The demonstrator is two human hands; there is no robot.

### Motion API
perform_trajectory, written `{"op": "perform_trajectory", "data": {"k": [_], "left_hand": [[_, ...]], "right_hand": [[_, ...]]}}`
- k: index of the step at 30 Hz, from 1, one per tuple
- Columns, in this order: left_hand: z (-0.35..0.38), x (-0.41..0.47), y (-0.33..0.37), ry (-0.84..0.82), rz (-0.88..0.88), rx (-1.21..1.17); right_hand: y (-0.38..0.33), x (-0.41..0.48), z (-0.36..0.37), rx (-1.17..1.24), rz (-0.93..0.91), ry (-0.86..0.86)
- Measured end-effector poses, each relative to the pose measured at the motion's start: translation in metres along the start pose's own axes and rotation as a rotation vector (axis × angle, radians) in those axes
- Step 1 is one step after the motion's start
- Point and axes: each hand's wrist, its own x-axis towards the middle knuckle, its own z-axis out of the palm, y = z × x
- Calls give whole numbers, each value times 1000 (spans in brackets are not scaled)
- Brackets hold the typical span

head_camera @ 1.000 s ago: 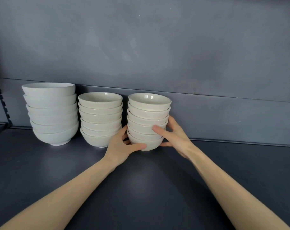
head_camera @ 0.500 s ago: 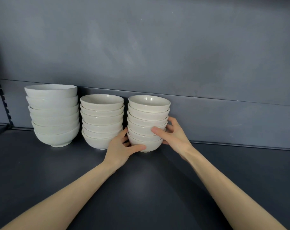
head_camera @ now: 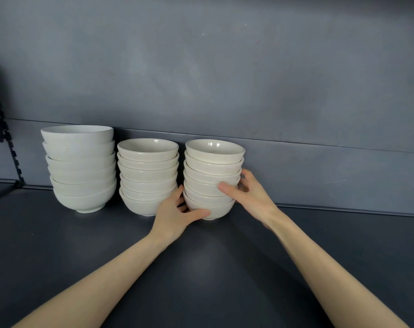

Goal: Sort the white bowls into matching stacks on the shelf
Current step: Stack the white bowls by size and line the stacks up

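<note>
Three stacks of white bowls stand in a row on the dark shelf (head_camera: 201,268) against its back wall. The left stack (head_camera: 79,166) has larger bowls. The middle stack (head_camera: 148,176) and the right stack (head_camera: 211,171) hold several smaller bowls each. My left hand (head_camera: 175,215) grips the bottom of the right stack from its left, thumb across the lowest bowl. My right hand (head_camera: 247,195) grips the same stack from its right, thumb on the front, fingers behind. The stack rests on the shelf.
A slotted black shelf upright (head_camera: 13,157) runs down the far left edge. The grey back wall (head_camera: 224,79) rises behind the bowls, with a raised lip (head_camera: 331,209) along the shelf's rear at right.
The right stack with both hands on it has shifted slightly left, closer to the middle stack. The hands keep the same hold.
</note>
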Motion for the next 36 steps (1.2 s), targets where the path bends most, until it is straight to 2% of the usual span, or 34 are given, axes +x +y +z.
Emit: {"op": "perform_trajectory", "data": {"k": [7,14,27,32,36], "left_hand": [[-1,0,-2,-4,22,-8],[0,0,-1,-14,29,-15],[-1,-1,2,-14,-5,44],[-4,-5,9,-91,-35,145],[-5,-21,16,-15,-89,278]], "right_hand": [[-9,3,-5,-9,-159,52],[-14,1,-5,-47,-210,103],[-15,-1,-5,-66,-183,100],[-21,-6,-7,-124,-162,76],[-30,-20,-18,-217,-115,86]]}}
